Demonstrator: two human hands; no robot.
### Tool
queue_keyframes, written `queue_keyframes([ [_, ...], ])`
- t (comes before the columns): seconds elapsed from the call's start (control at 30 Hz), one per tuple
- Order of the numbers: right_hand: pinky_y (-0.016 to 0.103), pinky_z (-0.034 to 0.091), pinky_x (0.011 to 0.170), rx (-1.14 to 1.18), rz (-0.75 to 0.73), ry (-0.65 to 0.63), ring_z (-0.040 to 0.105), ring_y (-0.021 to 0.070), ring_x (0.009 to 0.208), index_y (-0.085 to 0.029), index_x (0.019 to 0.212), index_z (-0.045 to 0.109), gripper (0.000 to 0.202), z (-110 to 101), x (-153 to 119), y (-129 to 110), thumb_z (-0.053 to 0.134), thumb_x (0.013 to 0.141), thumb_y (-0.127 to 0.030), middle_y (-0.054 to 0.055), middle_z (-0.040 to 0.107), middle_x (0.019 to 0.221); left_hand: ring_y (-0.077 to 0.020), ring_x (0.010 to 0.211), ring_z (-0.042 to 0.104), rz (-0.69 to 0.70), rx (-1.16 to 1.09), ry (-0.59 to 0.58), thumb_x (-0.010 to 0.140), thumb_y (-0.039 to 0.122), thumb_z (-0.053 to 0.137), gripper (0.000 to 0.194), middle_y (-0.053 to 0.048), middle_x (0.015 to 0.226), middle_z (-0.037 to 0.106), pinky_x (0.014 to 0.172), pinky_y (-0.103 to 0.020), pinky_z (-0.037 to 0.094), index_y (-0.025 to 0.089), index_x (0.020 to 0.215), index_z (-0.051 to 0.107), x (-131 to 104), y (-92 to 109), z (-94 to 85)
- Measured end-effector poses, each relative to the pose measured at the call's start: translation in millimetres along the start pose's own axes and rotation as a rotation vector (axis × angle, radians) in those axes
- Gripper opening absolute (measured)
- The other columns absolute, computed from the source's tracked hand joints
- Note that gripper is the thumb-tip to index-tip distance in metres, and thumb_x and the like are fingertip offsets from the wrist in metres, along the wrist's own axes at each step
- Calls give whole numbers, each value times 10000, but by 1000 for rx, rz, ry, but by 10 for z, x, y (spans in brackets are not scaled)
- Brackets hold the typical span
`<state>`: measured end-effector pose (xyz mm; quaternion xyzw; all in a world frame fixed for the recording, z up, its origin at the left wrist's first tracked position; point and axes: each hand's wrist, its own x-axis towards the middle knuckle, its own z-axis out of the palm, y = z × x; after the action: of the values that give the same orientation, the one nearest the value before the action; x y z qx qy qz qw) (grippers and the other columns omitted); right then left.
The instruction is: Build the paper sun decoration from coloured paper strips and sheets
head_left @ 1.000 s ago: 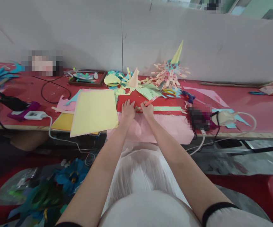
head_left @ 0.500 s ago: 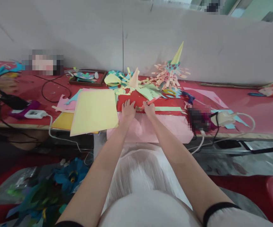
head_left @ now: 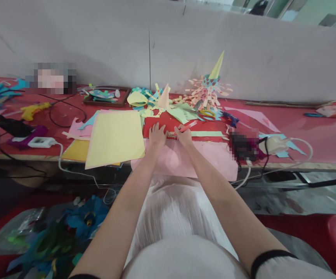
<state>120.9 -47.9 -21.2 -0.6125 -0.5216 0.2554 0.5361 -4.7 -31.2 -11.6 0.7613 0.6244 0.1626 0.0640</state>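
My left hand (head_left: 157, 135) lies flat with fingers spread on a red sheet (head_left: 170, 121), at the left end of a narrow pale green paper strip (head_left: 207, 133). Close beside it, my right hand (head_left: 184, 136) is closed around a pink-red marker (head_left: 190, 125), its upper end leaning to the right. Small marks show on the strip between my hands; the marker's tip is hard to make out. Under my wrists spreads a pink paper sheet (head_left: 214, 159). To the left lies a large pale yellow sheet (head_left: 115, 139).
Behind my hands stand paper cones with fringes (head_left: 163, 97), (head_left: 211, 93) and yellow-handled scissors (head_left: 207, 115). A dark tray (head_left: 106, 101) is at the back left. Charger cables (head_left: 75, 172) hang over the front edge. A yellow glue gun (head_left: 34, 111) lies far left.
A co-worker's hand at the far left has left the view, baring the yellow glue gun. The marker in my right hand has shifted slightly; my left hand stays in place.
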Motion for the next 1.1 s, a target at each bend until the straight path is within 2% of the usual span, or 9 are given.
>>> queue_keyframes([
  [0.17,229,295,486,-65,-27,0,338,102,463,-226,544,268,333,1,16,22,492,752,-357,-76,275,431,-213,1303,320,-8,-2,-4,890,367,355,428,-59,1430,356,1083,-384,227,234,1281,468,-1,3,-5],
  [0.37,226,291,493,-52,-15,0,312,94,473,-222,527,243,316,3,4,14,484,726,-267,-74,263,453,-217,1297,330,1,2,6,890,368,366,426,-74,1424,363,1079,-372,231,224,1275,479,5,-9,13],
  [0.5,231,298,495,-69,-16,-7,329,102,477,-226,529,258,320,2,7,13,490,732,-312,-72,279,438,-218,1297,330,1,-3,7,888,363,367,426,-82,1422,366,1078,-380,233,220,1273,481,8,-13,22],
  [0.77,231,304,506,-93,-27,20,366,108,486,-226,529,270,288,-5,27,33,471,722,-302,-69,295,444,-213,1298,325,-7,-9,-2,886,362,369,427,-74,1427,358,1081,-373,222,223,1276,477,-8,-1,-9],
  [0.93,228,303,485,-59,12,13,355,106,468,-230,550,277,275,-11,9,7,464,726,-328,-72,281,441,-215,1297,327,-2,-1,1,886,372,361,428,-64,1429,357,1079,-383,227,236,1276,474,3,-8,7],
  [1.1,226,311,507,-116,-42,53,349,103,492,-225,541,259,283,-11,11,17,458,723,-313,-66,286,467,-215,1302,321,-3,-2,-3,885,372,356,434,-64,1431,353,1083,-377,219,233,1279,472,7,-7,12],
])
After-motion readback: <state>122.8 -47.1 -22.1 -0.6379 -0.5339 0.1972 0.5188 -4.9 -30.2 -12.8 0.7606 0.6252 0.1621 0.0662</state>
